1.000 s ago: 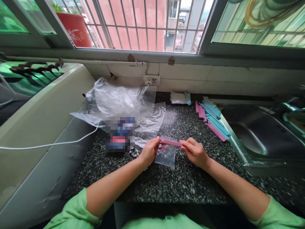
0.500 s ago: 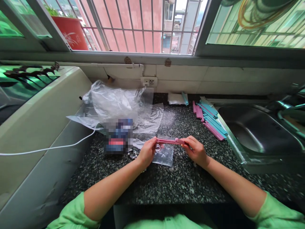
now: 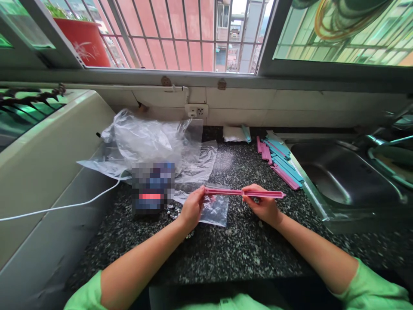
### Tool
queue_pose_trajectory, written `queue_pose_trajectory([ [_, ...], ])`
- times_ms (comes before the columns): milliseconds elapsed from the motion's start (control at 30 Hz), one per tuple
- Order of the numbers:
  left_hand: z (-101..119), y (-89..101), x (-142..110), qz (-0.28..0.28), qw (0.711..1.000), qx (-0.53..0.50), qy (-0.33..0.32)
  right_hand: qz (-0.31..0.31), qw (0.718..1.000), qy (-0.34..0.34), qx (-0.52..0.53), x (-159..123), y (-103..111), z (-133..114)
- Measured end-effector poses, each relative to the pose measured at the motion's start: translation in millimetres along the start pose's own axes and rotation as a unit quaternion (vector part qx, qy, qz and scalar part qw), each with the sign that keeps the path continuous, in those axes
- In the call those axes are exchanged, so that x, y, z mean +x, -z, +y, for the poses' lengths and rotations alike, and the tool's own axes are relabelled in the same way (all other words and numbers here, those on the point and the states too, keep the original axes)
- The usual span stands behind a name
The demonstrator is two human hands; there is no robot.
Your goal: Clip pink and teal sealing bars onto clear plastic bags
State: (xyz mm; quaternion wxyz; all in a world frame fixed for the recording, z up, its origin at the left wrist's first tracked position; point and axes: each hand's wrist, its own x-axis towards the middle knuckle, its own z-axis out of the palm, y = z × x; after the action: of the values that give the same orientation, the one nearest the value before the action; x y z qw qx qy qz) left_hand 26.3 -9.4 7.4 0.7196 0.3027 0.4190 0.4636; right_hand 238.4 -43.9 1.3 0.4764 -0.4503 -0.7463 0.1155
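A long, thin pink bag clip [image 3: 224,191] stretches level between my hands, opened out nearly straight. My left hand [image 3: 192,207] pinches its left end. Near the middle, at what looks like its hinge, my right hand [image 3: 263,206] grips it, and the other arm sticks out to the right past the fingers. Beneath the clip lies a small clear plastic bag [image 3: 219,213]; whether it is touched cannot be made out. Small pale and dark bits [image 3: 173,211] lie left of my left hand. More pink and blue clips [image 3: 280,159] are heaped at the right, beside the sink.
Large crumpled clear plastic bags [image 3: 151,137] cover the counter's back left, with a blurred-out object [image 3: 151,189] before them. A white cable [image 3: 64,209] runs left. A white packet [image 3: 234,133] lies near the wall. The steel sink [image 3: 348,172] is at the right.
The pink clip has gone from folded to opened out, with one arm now reaching right beyond my right hand. My right hand's grip has turned slightly. The view has shifted a little right.
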Motion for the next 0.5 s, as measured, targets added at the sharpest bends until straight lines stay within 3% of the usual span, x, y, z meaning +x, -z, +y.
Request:
queue_pose_trajectory([
  [133, -1.5, 3.0, 1.7, -0.007, 1.000, 0.023, 0.006, -0.019, 0.998, -0.052, 0.036, 0.0, 1.1, 0.9],
  [500, -5.2, 4.2, 4.0, 0.003, 0.998, -0.003, 0.064, -0.022, 0.993, -0.068, 0.094, 4.1, 6.1, -1.0],
])
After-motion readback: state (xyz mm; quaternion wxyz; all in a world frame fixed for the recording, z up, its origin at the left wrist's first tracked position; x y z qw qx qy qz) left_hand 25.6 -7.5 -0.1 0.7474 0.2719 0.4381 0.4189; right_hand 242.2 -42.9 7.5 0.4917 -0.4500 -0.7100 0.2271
